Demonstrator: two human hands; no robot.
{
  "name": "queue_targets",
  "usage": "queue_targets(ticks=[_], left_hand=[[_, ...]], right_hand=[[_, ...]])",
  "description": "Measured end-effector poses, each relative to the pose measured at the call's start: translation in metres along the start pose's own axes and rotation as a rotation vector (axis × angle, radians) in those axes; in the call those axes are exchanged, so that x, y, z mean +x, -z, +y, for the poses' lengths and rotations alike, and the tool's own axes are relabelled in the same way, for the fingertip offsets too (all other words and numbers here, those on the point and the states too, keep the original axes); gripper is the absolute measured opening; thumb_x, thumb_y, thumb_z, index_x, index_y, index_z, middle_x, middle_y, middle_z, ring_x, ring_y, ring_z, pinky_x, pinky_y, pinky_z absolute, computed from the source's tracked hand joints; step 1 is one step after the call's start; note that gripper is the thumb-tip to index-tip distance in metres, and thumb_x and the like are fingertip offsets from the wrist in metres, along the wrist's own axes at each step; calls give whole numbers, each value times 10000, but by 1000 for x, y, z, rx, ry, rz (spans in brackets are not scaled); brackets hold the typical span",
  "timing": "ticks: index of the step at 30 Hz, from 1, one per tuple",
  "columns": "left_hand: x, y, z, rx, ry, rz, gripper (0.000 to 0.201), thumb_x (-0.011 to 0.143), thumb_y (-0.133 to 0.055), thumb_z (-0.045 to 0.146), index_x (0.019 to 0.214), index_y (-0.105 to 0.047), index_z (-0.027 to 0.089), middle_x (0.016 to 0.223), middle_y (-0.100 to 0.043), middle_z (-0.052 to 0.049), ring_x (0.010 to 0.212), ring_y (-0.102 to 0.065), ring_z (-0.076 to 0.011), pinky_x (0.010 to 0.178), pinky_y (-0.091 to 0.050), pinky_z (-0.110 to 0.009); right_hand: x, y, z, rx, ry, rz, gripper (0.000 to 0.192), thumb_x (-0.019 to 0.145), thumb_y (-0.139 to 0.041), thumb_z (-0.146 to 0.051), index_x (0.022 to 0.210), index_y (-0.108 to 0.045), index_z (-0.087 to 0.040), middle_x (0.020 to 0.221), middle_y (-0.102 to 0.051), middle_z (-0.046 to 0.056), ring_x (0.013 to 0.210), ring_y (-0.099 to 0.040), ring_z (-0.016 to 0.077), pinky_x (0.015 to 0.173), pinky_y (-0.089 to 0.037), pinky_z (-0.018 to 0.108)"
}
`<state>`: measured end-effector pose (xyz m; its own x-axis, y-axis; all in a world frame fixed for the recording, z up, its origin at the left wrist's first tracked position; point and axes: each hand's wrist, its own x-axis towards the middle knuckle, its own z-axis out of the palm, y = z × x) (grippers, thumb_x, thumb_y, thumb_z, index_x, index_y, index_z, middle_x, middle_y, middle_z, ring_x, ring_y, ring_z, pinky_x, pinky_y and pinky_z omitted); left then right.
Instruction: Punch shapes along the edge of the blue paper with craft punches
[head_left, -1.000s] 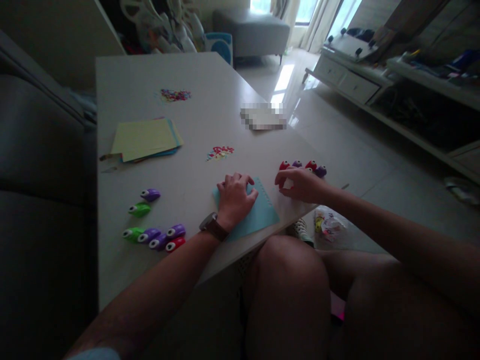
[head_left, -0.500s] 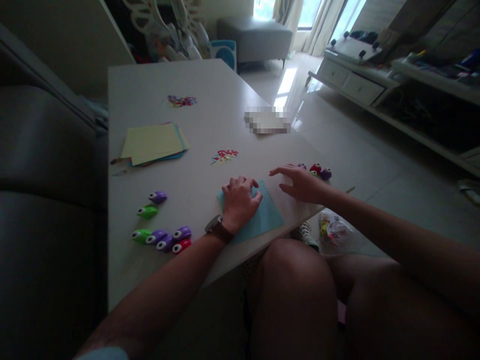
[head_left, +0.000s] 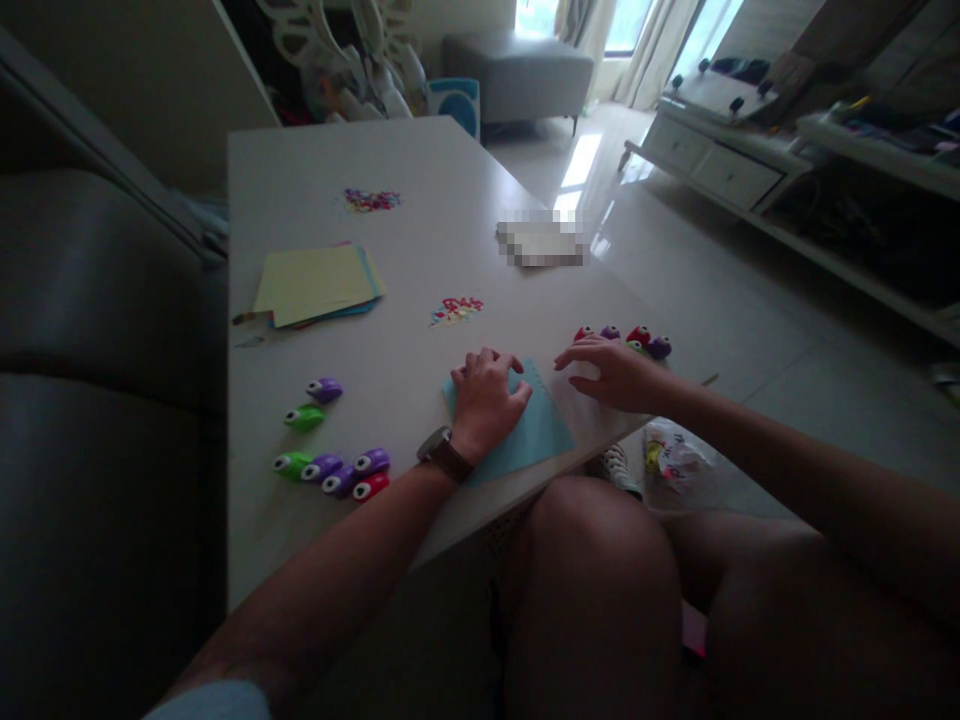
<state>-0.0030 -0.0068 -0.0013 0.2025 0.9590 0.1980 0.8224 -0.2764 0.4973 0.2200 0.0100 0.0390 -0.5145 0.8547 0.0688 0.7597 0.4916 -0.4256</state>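
My left hand (head_left: 487,400) rests on a light blue sheet of paper (head_left: 529,435) at the table's near edge. Its fingers are bent and the thumb stands apart from the index finger. Just right of the sheet, my right hand (head_left: 611,372) is open, with a gap between thumb and fingers and nothing in it. Right behind it sit several small red, purple and green craft punches (head_left: 639,337), partly hidden by the hand. More punches (head_left: 339,480) in green, purple and red stand left of my left wrist, with a green one (head_left: 304,417) and a purple one (head_left: 325,390) farther back.
Small paper cutouts (head_left: 457,310) lie beyond my left hand, and another pile (head_left: 373,201) is farther off. A stack of coloured paper (head_left: 319,285) is at the left. A blurred-out pale item (head_left: 541,244) lies near the right table edge. A clear bag (head_left: 675,455) is on the floor.
My right hand has shifted slightly right and down, so a red punch behind it now shows. My left hand stays on the blue paper. The whole view has moved a little.
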Motion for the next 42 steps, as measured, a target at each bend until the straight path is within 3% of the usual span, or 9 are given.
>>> queue_targets(ticks=[7,17,26,42], left_hand=[[0,0,-1,-4,10,-4,159,868,-641,293,1023,-668,269,1183,-630,-62,1172,-525,-280,1024,-387,-452],[1,0,0,-4,32,-19,159,873,-649,295,1029,-667,271,1168,-617,-60,1165,-527,-269,1017,-389,-443],[0,2,1,-7,24,-13,156,881,-648,298,1033,-667,269,1153,-609,-63,1147,-528,-260,1006,-394,-430],[-1,1,0,-35,15,-3,149,879,-661,302,1023,-666,266,1161,-605,-63,1149,-522,-259,1001,-405,-438]], right_hand=[[-9,7,2,-11,-29,-28,187,817,-619,-166,951,-728,-239,1039,-733,80,1027,-655,260,947,-496,413],[-12,14,1,-29,-104,-128,174,828,-611,-226,924,-756,-236,941,-769,53,843,-680,223,795,-512,356],[-9,15,-2,-3,-135,-142,179,801,-613,-252,893,-766,-246,890,-772,64,798,-691,251,735,-518,371],[-10,11,7,-7,-85,-133,176,766,-634,-273,876,-770,-290,894,-776,50,853,-709,267,804,-548,399]])
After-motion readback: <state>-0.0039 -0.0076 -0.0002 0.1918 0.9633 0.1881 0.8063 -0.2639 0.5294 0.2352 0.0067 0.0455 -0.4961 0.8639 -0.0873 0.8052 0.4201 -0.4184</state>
